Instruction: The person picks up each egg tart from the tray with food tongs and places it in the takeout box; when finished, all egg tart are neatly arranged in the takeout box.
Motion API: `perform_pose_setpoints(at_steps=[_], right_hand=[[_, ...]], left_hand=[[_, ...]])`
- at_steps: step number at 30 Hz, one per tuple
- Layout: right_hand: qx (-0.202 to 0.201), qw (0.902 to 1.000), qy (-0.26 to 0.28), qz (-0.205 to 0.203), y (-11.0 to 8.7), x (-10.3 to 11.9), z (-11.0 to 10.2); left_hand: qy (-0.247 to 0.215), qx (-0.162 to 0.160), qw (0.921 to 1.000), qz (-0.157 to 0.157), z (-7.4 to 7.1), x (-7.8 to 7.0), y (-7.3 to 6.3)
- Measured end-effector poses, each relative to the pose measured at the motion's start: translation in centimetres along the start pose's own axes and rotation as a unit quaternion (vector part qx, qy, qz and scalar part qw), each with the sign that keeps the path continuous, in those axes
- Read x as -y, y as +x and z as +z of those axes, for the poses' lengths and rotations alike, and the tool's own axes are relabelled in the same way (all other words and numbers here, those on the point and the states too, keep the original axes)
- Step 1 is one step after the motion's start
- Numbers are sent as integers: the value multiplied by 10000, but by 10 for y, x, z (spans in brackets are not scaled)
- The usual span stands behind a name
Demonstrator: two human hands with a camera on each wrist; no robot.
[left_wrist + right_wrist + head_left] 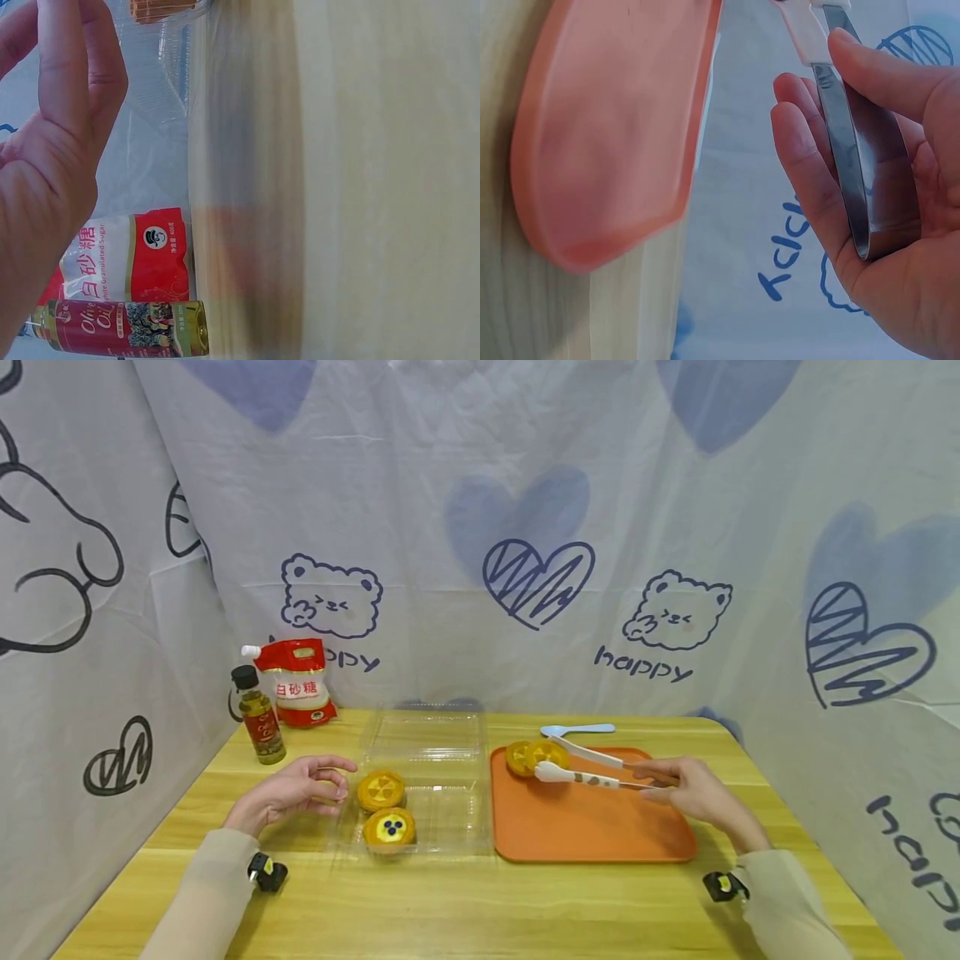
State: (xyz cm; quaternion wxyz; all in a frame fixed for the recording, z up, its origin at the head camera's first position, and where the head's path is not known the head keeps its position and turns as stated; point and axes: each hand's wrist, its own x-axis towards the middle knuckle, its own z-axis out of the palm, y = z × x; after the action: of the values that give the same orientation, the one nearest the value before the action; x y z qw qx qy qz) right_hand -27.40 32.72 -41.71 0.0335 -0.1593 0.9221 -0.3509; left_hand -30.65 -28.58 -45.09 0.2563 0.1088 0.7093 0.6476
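Observation:
My right hand (pixel 693 789) holds a pair of tongs (pixel 836 135) by the bent metal handle, thumb on one side and fingers on the other. Their white tips are spread around one of two egg tarts (pixel 545 755) at the back left of the orange tray (pixel 600 827); whether they touch it I cannot tell. My left hand (pixel 296 789) is beside the clear plastic box (pixel 450 818), fingers loosely bent and holding nothing. Inside the box, along its left side, sit a tart with a segmented yellow top (pixel 381 791) and a tart with dark berries (pixel 390 830).
The box's clear lid (pixel 427 735) is folded back behind it. A light blue spoon (pixel 577 729) lies behind the tray. At the back left stand an olive oil bottle (pixel 261 718) and a red and white sugar bag (pixel 300 685). A printed cloth (pixel 450 652) hangs behind the table.

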Motion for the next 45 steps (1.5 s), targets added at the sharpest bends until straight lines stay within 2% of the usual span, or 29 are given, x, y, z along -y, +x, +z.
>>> perform_pose_setpoints(at_steps=[8,22,29,39,45], right_hand=[[52,9999,-16,-162,1,5,8],[134,9984,344,-426,9,26,19],[-135,9985,17,-538,13,35,30],[-82,9979,381,-510,19,50,40],[-216,9983,216,-495,21,60,45]], left_hand=[[41,-4,10000,19,0,-1,0],[33,-42,10000,-7,2,-2,-2],[31,-42,10000,8,2,-1,-2],[20,-16,10000,6,1,-1,-2],[15,-12,10000,3,2,-1,-1]])
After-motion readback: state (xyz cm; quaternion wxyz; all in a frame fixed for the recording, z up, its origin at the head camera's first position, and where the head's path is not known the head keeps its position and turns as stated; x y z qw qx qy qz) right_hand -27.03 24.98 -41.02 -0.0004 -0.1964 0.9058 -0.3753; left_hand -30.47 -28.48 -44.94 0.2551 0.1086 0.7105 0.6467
